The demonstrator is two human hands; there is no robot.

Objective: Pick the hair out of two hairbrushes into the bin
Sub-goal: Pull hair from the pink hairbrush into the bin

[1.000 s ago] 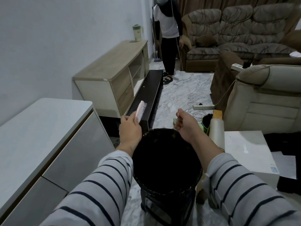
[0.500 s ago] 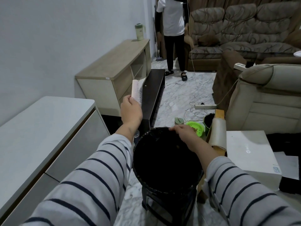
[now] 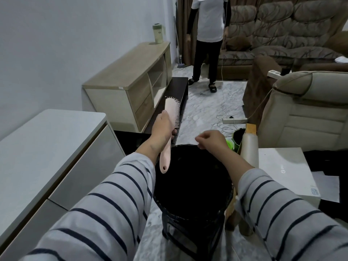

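My left hand grips a pale pink hairbrush by the neck. Its head points up and away, its bristles face right, and its handle hangs down over the near-left rim of the bin. The black-lined bin stands on the floor right below my arms. My right hand hovers over the bin's far rim with fingertips curled together. No hair shows between them. Only one brush is in view.
A white cabinet runs along the left, with a wooden console and a dark low bench beyond it. A person stands by the sofa. A power strip, a beige armchair and a white box lie to the right.
My right hand dipped to the bin's rim, then rose with fingers curled. My left hand turned the brush so its head tilts further away. The standing person stepped right.
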